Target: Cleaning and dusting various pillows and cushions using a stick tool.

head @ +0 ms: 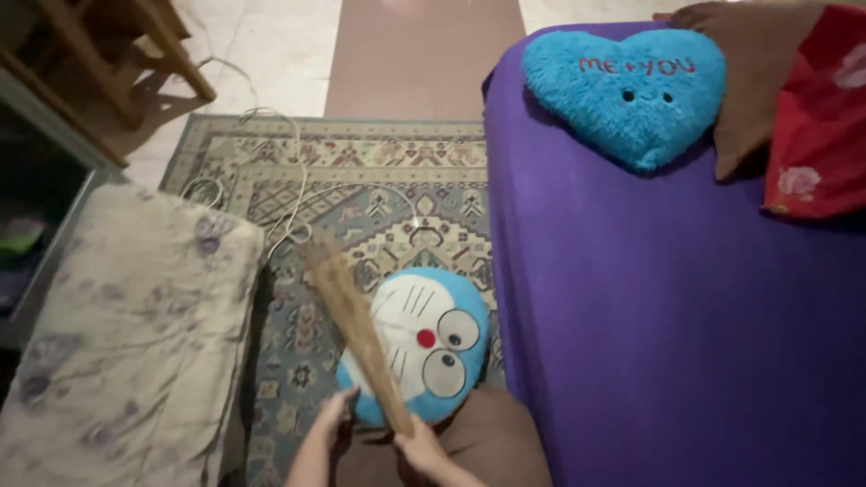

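Observation:
My right hand (420, 449) grips the lower end of a bundle of thin brown broom sticks (352, 325), which slants up and to the left over the rug. My left hand (332, 417) rests with fingers apart on the lower left edge of a round blue and white cartoon cat face pillow (424, 338). That pillow lies on the patterned rug (361, 180) beside the bed. The sticks cross over the pillow's left side.
A bed with a purple sheet (667, 307) fills the right; on it lie a blue heart pillow (631, 86), a brown cushion (758, 72) and a red cloth (821, 117). A pale floral mattress (126, 334) lies left. White cables (289, 180) cross the rug. Wooden furniture legs (117, 63) stand top left.

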